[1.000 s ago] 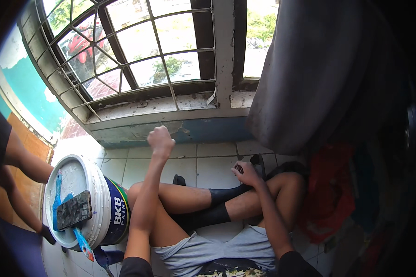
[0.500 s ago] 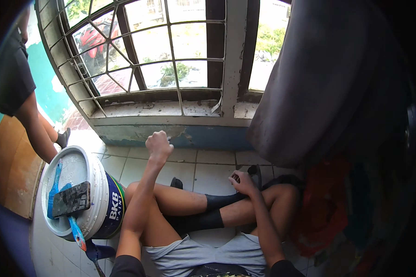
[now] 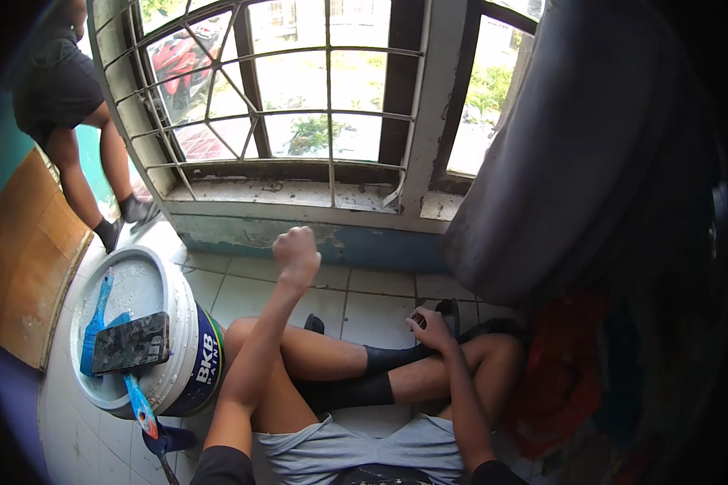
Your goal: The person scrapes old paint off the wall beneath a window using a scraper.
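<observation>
My left hand (image 3: 296,257) is raised in a fist before the low wall under the window; what it may hold is hidden by the fingers. My right hand (image 3: 433,330) rests by my crossed legs, its fingers curled round a small dark brown object (image 3: 419,322) whose kind I cannot make out. Left of my knee stands a white paint bucket (image 3: 188,319) with a dark blue label and its lid on. On the lid lie a phone (image 3: 131,343) with a dark cracked-looking face, a blue paintbrush (image 3: 99,323), and another blue-handled brush (image 3: 140,406) partly under the phone.
A barred window (image 3: 299,121) with a dusty sill (image 3: 259,192) is ahead. A grey curtain (image 3: 574,162) hangs at the right. Another person (image 3: 65,105) stands at the far left near a wooden board (image 3: 32,259). White tiles (image 3: 376,311) cover the floor.
My left fist has shifted slightly right in the view and stays raised. The other person's legs have moved, with both feet now showing. The view has tilted and shifted a little.
</observation>
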Tool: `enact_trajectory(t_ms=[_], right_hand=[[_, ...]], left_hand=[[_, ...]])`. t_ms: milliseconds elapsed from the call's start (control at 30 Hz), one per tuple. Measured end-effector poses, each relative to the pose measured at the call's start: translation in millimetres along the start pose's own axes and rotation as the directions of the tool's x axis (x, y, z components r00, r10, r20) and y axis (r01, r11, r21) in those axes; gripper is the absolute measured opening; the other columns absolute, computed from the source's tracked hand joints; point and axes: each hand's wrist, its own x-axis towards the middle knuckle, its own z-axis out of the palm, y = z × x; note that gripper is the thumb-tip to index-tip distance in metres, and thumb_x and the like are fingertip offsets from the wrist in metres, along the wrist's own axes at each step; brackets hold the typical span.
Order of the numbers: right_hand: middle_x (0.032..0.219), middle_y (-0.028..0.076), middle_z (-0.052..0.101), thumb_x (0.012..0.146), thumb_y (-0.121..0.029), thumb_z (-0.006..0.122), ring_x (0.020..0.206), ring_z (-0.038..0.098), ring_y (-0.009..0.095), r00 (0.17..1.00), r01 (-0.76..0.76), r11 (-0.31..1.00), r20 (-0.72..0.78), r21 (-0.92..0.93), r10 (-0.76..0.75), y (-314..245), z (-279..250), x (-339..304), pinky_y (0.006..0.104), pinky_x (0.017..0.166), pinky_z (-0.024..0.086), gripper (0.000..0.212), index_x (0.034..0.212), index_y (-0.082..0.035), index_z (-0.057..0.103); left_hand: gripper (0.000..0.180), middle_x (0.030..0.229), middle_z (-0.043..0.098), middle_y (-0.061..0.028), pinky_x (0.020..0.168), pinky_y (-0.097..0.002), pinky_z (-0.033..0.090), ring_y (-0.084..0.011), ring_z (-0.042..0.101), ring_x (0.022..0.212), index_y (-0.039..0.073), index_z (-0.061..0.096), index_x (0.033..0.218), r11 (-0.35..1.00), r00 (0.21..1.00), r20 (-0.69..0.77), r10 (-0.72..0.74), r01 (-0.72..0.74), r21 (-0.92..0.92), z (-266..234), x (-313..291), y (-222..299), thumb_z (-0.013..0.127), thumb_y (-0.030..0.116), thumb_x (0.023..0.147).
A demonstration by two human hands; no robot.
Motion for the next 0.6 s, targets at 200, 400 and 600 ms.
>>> enact_trajectory(t_ms=[200, 400, 600], right_hand=[[0.076, 0.012, 0.072, 0.09, -0.017, 0.069, 0.069, 0.07, 0.017, 0.999, 0.042, 0.995, 0.035, -0.093, -0.039, 19.6, 17.3, 8.9, 0.0325, 0.067, 0.055, 0.017, 0.09, 0.0, 0.067], [0.075, 0.01, 0.071, 0.09, -0.017, 0.069, 0.067, 0.069, 0.015, 0.999, -0.034, 0.999, 0.037, 0.032, 0.032, -9.7, -3.1, -2.4, 0.0306, 0.065, 0.054, 0.017, 0.09, 0.0, 0.067], [0.075, 0.011, 0.072, 0.09, -0.017, 0.069, 0.067, 0.07, 0.017, 0.997, 0.071, 0.997, 0.036, -0.029, -0.07, 0.8, 12.3, 14.1, 0.0313, 0.066, 0.054, 0.019, 0.09, 0.001, 0.066]], left_hand=[[0.01, 0.092, 0.074, -0.0121, 0.074, -0.0363, 0.06, -0.0281, 0.073, 0.091, 0.012, 0.076, 0.086, 0.992, 0.994, 0.056, 0.097, -0.101, 0.078, 94.4, 20.2, 3.3, 0.07, 0.009, 0.079], [0.009, 0.091, 0.074, -0.0122, 0.074, -0.0364, 0.06, -0.029, 0.073, 0.089, 0.01, 0.074, 0.079, 0.997, 0.994, 0.077, 0.072, -0.07, -0.03, 3.0, -15.5, 19.3, 0.076, 0.009, 0.071], [0.01, 0.091, 0.073, -0.0135, 0.075, -0.0371, 0.06, -0.0313, 0.073, 0.089, 0.009, 0.075, 0.08, 0.983, 0.982, 0.121, 0.148, -0.16, 0.096, 116.4, 7.2, -20.4, 0.075, 0.008, 0.07]])
